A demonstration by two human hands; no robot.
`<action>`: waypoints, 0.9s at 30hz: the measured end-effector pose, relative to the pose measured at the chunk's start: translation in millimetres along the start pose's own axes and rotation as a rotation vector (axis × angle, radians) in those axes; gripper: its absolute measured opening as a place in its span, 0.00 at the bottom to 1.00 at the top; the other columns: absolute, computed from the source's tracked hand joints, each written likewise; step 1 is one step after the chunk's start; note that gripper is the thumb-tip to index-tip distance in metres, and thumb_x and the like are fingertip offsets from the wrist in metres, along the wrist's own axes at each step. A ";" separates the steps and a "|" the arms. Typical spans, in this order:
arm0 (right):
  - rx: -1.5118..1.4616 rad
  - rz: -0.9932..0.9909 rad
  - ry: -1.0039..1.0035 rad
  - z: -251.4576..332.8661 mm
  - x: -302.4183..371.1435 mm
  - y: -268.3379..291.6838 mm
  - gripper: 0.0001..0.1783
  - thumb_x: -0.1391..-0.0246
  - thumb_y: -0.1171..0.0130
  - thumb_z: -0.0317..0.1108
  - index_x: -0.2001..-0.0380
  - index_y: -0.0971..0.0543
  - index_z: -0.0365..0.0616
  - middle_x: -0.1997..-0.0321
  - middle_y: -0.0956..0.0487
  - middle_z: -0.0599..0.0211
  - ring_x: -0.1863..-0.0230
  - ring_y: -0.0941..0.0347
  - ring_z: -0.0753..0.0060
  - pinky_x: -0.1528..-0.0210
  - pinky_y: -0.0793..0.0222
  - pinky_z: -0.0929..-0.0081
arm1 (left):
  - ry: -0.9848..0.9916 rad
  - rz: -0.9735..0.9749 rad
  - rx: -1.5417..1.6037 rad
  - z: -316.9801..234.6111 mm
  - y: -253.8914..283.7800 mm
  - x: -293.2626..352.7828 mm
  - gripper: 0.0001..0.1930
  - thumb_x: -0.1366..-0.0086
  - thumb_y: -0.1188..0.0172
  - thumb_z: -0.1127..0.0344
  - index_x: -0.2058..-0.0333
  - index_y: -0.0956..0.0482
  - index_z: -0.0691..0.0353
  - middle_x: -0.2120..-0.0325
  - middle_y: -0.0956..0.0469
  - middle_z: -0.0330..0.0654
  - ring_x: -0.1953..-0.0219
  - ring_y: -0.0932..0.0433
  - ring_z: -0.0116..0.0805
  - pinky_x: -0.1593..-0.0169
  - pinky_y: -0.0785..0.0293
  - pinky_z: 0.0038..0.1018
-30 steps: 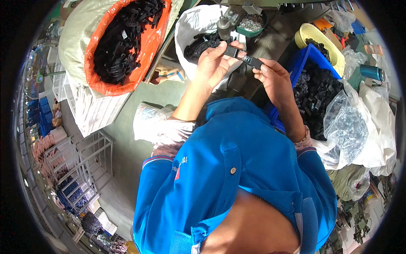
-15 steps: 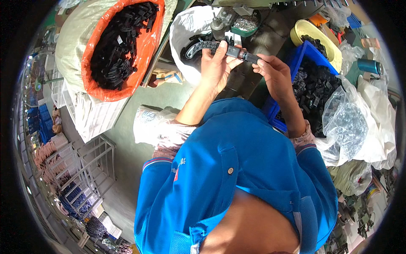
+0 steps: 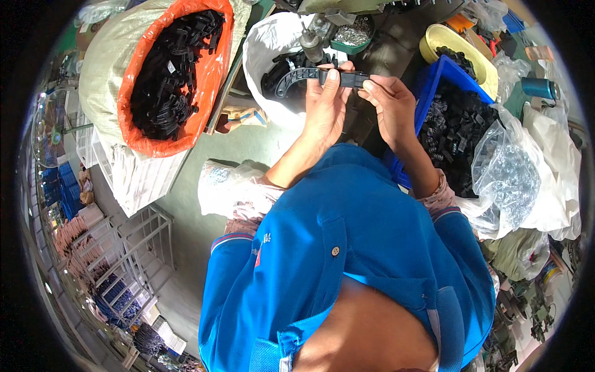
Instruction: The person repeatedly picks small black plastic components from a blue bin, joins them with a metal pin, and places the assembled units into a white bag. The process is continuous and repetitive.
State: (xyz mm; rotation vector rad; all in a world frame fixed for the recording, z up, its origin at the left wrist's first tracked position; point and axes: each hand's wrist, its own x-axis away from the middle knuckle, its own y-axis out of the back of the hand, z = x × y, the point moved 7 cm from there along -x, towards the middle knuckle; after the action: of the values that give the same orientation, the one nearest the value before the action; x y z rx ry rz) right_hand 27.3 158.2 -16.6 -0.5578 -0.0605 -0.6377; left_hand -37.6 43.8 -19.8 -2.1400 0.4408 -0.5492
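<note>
Between my two hands lies a black curved plastic part [image 3: 299, 75] with a ribbed, hook-like left end and a straight bar to the right. My left hand [image 3: 327, 102] is closed around its middle, thumb on top. The fingertips of my right hand [image 3: 390, 102] pinch the right end of the bar. Behind the curved end stands a white sack [image 3: 255, 53] with more black parts inside. A metal press-like tool [image 3: 312, 44] rises just beyond my left fingers. Whatever my left fingers cover underneath is hidden.
A blue crate [image 3: 434, 74] full of small black pieces stands on the right, beside a yellow tub [image 3: 429, 43]. A green tray of small metal parts [image 3: 353, 35] is at the back. On the left, an orange-lined sack [image 3: 125, 118] holds black parts. Clear plastic bags [image 3: 505, 173] lie right.
The bar, raised toward its left end and sloping down rightward before, is now nearly level. My right hand has shifted slightly left, closer to my left hand. Both still hold the part.
</note>
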 end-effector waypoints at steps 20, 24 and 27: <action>0.443 0.142 0.208 50.3 -1.1 34.6 0.09 0.52 0.38 0.21 0.66 0.23 0.38 0.64 0.23 0.73 0.60 0.28 0.84 0.56 0.33 0.84 | -0.667 0.627 -1.568 -30.9 -83.4 9.9 0.11 0.44 0.35 0.69 0.63 0.24 0.63 0.70 0.21 0.39 0.67 0.24 0.25 0.61 0.28 0.23; 0.413 0.366 0.059 54.2 -2.4 26.4 0.07 0.50 0.39 0.22 0.65 0.22 0.38 0.65 0.22 0.70 0.64 0.27 0.83 0.59 0.31 0.82 | 0.046 0.563 -1.383 -13.3 -58.6 -2.0 0.09 0.43 0.35 0.68 0.66 0.26 0.63 0.78 0.26 0.33 0.78 0.30 0.17 0.75 0.34 0.18; 0.724 0.461 0.154 84.2 -57.1 62.8 0.07 0.49 0.42 0.24 0.65 0.21 0.36 0.67 0.20 0.67 0.66 0.26 0.80 0.61 0.29 0.79 | -0.133 0.546 -1.443 -14.1 -53.9 1.6 0.09 0.42 0.37 0.68 0.69 0.28 0.62 0.81 0.28 0.35 0.82 0.32 0.19 0.79 0.37 0.20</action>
State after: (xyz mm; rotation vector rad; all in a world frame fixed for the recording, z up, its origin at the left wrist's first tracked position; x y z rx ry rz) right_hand 27.2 274.1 12.7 0.1818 -0.0132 -0.1747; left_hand -37.6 64.4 32.1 -3.0888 1.6298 0.4124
